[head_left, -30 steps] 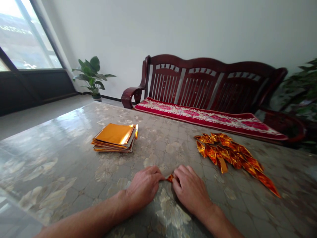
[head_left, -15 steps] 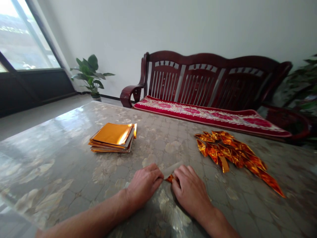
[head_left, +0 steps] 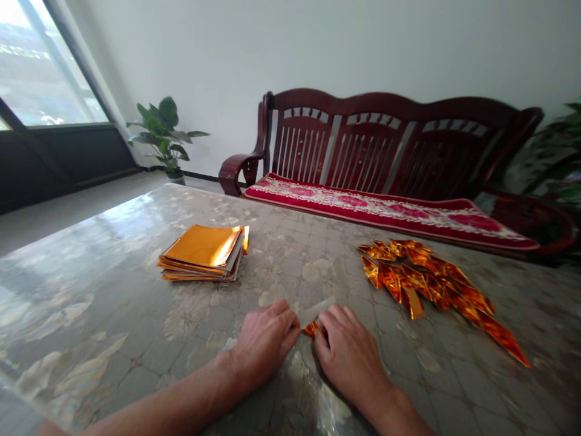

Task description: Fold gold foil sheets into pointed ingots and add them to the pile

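Observation:
My left hand and my right hand rest on the table, fingertips meeting around a small folded piece of gold foil paper. A pale, thin strip rises from that piece, just behind my fingers. Ahead and to the left lies a stack of gold foil paper squares. To the right of my right hand is a loose heap of folded, shiny gold-orange foil pieces, not touching either hand.
The marble-patterned table top has a glossy cover. Beyond its far edge stand a dark red wooden bench with a red patterned cushion, a potted plant, and a window at the left.
The pale strip has appeared above the foil piece between my fingers. My hands have barely moved. The whole scene has shifted slightly in view as my head moves.

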`<state>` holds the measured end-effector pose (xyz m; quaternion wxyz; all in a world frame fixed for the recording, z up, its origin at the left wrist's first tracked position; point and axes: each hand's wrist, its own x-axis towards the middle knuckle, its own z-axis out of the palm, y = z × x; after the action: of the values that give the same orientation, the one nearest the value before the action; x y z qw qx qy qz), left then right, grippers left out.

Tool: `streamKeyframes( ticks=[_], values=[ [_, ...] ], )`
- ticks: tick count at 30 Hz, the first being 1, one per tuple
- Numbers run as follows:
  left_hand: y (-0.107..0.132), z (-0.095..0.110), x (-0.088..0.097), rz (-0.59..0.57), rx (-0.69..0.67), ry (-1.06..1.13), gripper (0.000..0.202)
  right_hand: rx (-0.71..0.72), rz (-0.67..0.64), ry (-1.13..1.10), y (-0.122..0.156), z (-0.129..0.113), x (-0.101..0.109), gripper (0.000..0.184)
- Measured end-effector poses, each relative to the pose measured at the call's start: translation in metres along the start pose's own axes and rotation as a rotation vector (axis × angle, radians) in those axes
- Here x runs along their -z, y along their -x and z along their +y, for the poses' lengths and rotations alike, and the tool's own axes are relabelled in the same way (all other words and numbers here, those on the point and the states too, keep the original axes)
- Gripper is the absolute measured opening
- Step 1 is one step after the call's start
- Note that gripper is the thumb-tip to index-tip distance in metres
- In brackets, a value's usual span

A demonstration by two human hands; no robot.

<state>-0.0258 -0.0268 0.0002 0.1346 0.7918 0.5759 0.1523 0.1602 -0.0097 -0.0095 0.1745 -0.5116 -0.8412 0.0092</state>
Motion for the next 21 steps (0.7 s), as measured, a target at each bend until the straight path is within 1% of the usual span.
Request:
streamKeyframes(
  ticks=[4,9,15,21],
  values=[
    [-0.0016,0.0014,-0.0005,0.021,0.013,-0.032,0.016,0.000,-0.006,0.001,0.0001,-0.0001,-0.0008,0.016],
    [-0.0041,0.0039,0.0007,0.013,0.046,-0.070,0.014,-0.004,0.002,-0.005,-0.0005,-0.0006,-0.0011,0.016],
    [-0.0064,0.0084,0.0050,-0.010,0.082,-0.101,0.014,-0.050,-0.050,-0.010,-0.0008,-0.0015,0.0022,0.015],
    [-0.0085,0.0070,0.0040,0.000,0.096,-0.084,0.014,-0.064,-0.073,-0.024,-0.0026,-0.0003,0.0016,0.016]
  ],
)
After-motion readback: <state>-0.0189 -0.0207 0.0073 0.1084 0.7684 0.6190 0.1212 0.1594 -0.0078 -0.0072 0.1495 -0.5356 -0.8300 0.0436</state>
